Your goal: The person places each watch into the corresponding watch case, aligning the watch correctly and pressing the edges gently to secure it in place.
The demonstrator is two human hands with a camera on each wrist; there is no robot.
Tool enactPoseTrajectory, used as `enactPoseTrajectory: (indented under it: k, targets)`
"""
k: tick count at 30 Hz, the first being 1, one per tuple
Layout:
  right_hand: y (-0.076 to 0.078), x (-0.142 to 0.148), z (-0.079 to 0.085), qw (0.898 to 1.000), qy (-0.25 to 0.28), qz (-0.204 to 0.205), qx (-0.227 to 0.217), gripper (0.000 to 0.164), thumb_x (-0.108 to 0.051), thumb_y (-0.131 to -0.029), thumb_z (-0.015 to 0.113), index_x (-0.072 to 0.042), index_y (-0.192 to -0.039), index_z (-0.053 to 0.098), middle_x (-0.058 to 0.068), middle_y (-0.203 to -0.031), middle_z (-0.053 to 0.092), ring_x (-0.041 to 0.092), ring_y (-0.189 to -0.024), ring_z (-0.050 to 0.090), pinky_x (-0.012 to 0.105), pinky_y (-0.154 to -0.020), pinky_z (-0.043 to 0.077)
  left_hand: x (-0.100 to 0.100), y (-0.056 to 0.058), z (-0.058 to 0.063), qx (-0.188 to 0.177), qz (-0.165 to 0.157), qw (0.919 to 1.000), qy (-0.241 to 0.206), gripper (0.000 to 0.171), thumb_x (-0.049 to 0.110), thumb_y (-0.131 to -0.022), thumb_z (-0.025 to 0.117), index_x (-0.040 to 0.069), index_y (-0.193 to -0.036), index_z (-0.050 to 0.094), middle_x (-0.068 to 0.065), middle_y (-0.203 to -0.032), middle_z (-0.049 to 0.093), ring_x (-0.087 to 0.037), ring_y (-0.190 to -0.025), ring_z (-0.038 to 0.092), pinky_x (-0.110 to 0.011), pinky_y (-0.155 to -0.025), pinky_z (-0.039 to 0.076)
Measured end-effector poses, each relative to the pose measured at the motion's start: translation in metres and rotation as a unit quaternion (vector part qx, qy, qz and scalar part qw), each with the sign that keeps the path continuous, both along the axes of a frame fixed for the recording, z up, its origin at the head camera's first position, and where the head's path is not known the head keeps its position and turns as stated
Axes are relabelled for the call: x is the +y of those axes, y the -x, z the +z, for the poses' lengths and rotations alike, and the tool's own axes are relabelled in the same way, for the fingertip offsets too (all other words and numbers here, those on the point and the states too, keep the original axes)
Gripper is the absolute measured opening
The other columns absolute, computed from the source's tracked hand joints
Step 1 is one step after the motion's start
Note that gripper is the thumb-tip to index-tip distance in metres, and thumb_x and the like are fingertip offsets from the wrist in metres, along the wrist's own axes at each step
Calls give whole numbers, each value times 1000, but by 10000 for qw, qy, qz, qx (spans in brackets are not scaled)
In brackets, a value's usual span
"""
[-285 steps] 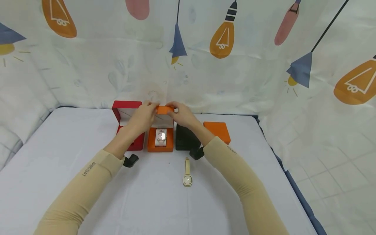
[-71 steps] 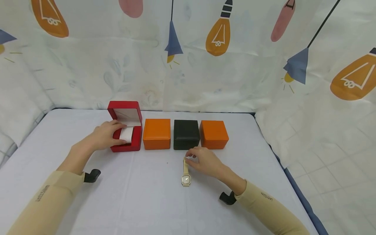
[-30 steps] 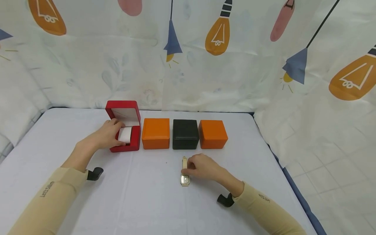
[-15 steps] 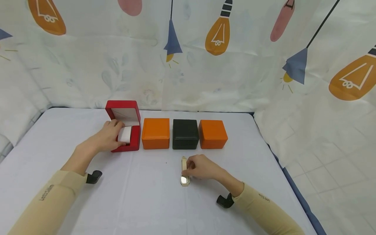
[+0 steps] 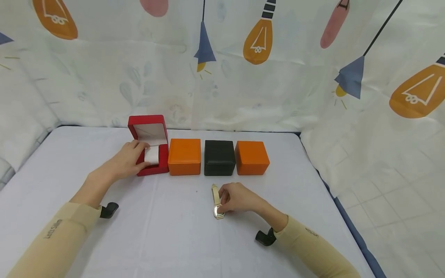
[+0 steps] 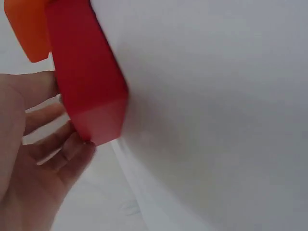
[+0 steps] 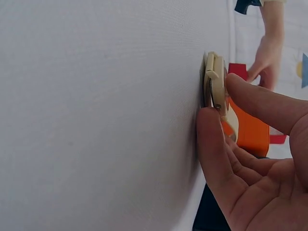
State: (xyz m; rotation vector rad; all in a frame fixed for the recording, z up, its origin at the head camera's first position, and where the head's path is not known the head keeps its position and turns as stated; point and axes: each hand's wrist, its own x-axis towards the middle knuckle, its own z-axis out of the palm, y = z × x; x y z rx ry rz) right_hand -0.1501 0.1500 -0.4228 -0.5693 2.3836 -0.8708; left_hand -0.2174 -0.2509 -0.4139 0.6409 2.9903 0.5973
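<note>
Near the middle of the table, my right hand (image 5: 239, 197) pinches a cream wristwatch (image 5: 216, 195) at its case. In the right wrist view, the thumb lies on the face side of the wristwatch (image 7: 217, 86) and a finger is at its lower edge. The strap points away from me. At the back left, my left hand (image 5: 126, 159) holds the left side of a red watch box (image 5: 163, 158), its thumb at the front. The box's lid stands raised, showing a pale lining. A white cushion (image 5: 152, 155) sits inside with no watch visible on it; my fingers hide its left side.
Right of the red box stand an orange box (image 5: 184, 156), a black box (image 5: 219, 157) and another orange box (image 5: 252, 158), all with lids down. A patterned curtain (image 5: 226, 96) hangs behind the white-covered table (image 5: 180, 231).
Since half a second ago, the red box has shifted right against the orange one, and the watch has turned slightly. Earlier, both hands were at the left orange box, open with a watch inside.
</note>
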Motion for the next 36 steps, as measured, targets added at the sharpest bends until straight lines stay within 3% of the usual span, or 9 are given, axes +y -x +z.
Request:
enactPoseTrajectory:
  k: [5,11,19,25,36]
  targets:
    - [-1,0,1,10000,77,59,3,31,-16,-82,88,-6,-102,67,-2,-74,64,13,-64,58,24,-59,49,0,6,7,-413,-3,9990,164,71,16,-88,78,-14,-143,45,-37,-137,40,-54,-121,38,-69,-101,42]
    - [-1,0,0,9998,91,152,42,27,-15,-83,87,-7,-100,68,-2,-74,63,13,-64,59,24,-59,50,-1,12,12,-728,10,9970,257,72,13,-82,82,-12,-141,49,-35,-138,39,-52,-123,36,-69,-98,44]
    - [-3,-1,1,10000,25,52,31,35,-16,-81,89,-8,-107,67,-3,-78,65,13,-67,60,25,-61,52,2,16,13,-604,20,9972,435,69,21,-79,89,-8,-133,55,-33,-137,43,-51,-121,40,-68,-98,45]
    - [-2,-2,-1,10000,-30,-25,-43,37,-17,-81,90,-9,-110,67,-2,-79,65,14,-69,60,25,-62,52,2,16,10,-364,-196,9976,564,67,22,-78,89,-5,-127,53,-29,-132,48,-49,-115,44,-66,-95,47]
    - [-2,-2,-1,10000,35,74,-44,35,-14,-81,89,-7,-108,67,-1,-80,64,14,-72,59,25,-64,51,6,8,10,-84,-343,9967,725,65,18,-83,84,-7,-131,47,-29,-136,46,-50,-116,42,-65,-97,47]
